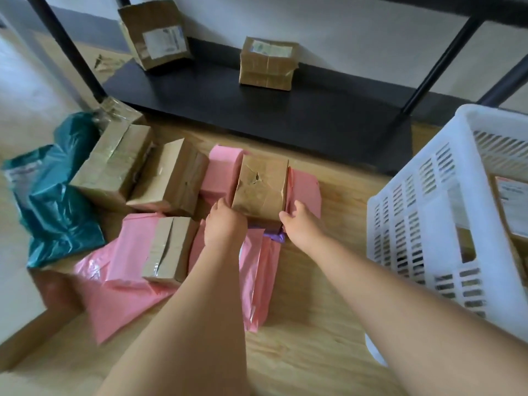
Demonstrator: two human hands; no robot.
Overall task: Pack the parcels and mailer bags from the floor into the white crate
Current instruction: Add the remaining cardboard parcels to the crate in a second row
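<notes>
A crumpled brown cardboard parcel (261,188) lies on pink mailer bags (305,187) in the middle of the wooden floor. My left hand (224,222) grips its near left corner and my right hand (300,224) grips its near right corner. A purple bag (275,235) peeks out under the parcel's near edge. To the left lie three more brown parcels (114,161) (173,178) (168,248), a large pink mailer bag (120,281) and a teal mailer bag (54,201). The white slatted crate (428,212) stands at the right with a labelled parcel (511,207) inside.
A low black shelf board (257,110) with black uprights runs along the wall behind the pile and carries two brown parcels (155,34) (267,62). Bare wooden floor (314,352) lies between the pile and the crate.
</notes>
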